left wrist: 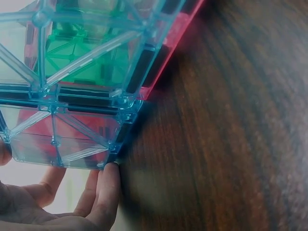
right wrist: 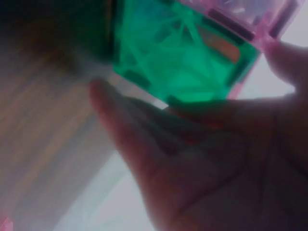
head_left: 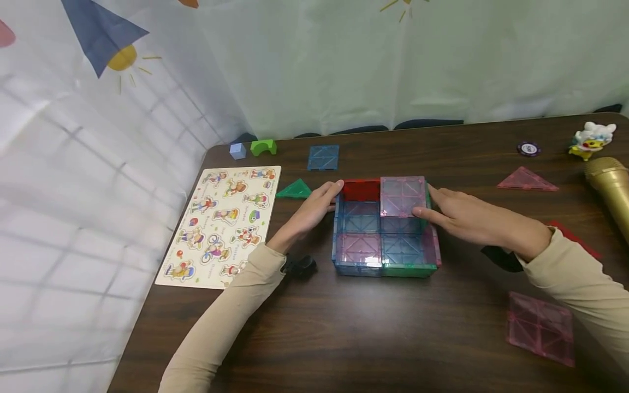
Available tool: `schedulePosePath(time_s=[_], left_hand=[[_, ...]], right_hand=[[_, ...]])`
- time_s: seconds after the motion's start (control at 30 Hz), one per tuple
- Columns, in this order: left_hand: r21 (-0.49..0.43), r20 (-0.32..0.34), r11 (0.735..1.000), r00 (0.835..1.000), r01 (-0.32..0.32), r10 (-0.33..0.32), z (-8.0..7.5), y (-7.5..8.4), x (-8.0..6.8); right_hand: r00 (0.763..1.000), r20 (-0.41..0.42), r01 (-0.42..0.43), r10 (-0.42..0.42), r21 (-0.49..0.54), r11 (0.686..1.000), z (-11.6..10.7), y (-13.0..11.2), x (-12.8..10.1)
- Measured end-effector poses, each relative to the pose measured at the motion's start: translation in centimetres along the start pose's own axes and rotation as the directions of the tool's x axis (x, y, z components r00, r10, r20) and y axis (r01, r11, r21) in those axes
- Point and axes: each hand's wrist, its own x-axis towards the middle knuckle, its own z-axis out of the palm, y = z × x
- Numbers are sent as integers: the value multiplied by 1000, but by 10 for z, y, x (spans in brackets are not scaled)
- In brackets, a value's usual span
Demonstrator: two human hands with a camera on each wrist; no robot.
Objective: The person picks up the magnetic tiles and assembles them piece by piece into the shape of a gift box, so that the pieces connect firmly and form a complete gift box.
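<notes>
Closest to the camera on the dark wood surface [head_left: 373, 338] there's a loose pink square tile [head_left: 540, 327] lying flat off to the right, well apart from everything else. A bit further in, the two beige sleeves come in from both sides.

Middle of the surface is the main thing: a low box of magnetic tiles [head_left: 385, 226], see-through blue, pink, green and red squares, two by two, sitting flat. The left hand [head_left: 314, 207] is against the box's left far corner with fingers pretty much straight, just touching the wall; in the left wrist view the fingertips [left wrist: 109, 180] sit right at the bottom edge of a blue tile. The right hand [head_left: 467, 215] rests on the right side, fingers stretched flat, thumb laid onto the pink top tile [head_left: 403, 195] at the far right corner. The right wrist view is blurry but shows a relaxed palm next to a green wall tile [right wrist: 183, 53]. So neither hand is really clamping anything, both just pressing or resting.

Left of the box is a wooden peg puzzle board [head_left: 221, 224], and a green triangle tile [head_left: 295, 190] just past the left hand. Right side has a pink triangle tile [head_left: 527, 180] and a gold microphone [head_left: 609, 191]. Furthest back: a blue square tile [head_left: 323, 157], a green arch block [head_left: 263, 146], a small pale blue cube [head_left: 238, 150] and a little toy figure [head_left: 592, 139].
</notes>
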Motion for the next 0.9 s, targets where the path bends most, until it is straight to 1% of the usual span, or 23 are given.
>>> schedulePosePath(time_s=[0.07, 0.13, 0.2, 0.3, 0.37, 0.4, 0.7, 0.9], left_hand=[[4, 5, 1000, 1000, 1, -1, 0, 0, 0], [9, 2, 1000, 1000, 3, -3, 0, 0, 0], [14, -5, 1000, 1000, 5, -5, 0, -1, 0], [9, -12, 1000, 1000, 5, -5, 0, -1, 0], [8, -9, 1000, 1000, 3, -3, 0, -2, -1], [8, -7, 1000, 1000, 1, -1, 0, -2, -1], [3, 4, 1000, 1000, -6, 6, -1, -4, -1], [-5, 7, 1000, 1000, -9, 9, -2, -4, -1]], right_hand=[[999, -13, -30, 30, -3, 1000, -1, -2, -1], [998, -65, -14, 14, -6, 1000, -1, -4, -1], [989, -135, 49, -52, -24, 998, 0, -7, 0], [958, -237, 141, -164, -107, 984, 0, -11, 4], [942, -269, 162, -199, -152, 975, -1, -12, 8], [939, -277, 166, -205, -159, 973, -1, -13, 10], [957, -197, 183, -212, -152, 971, -19, -13, 18], [965, -181, 167, -189, -131, 977, -19, -12, 18]])
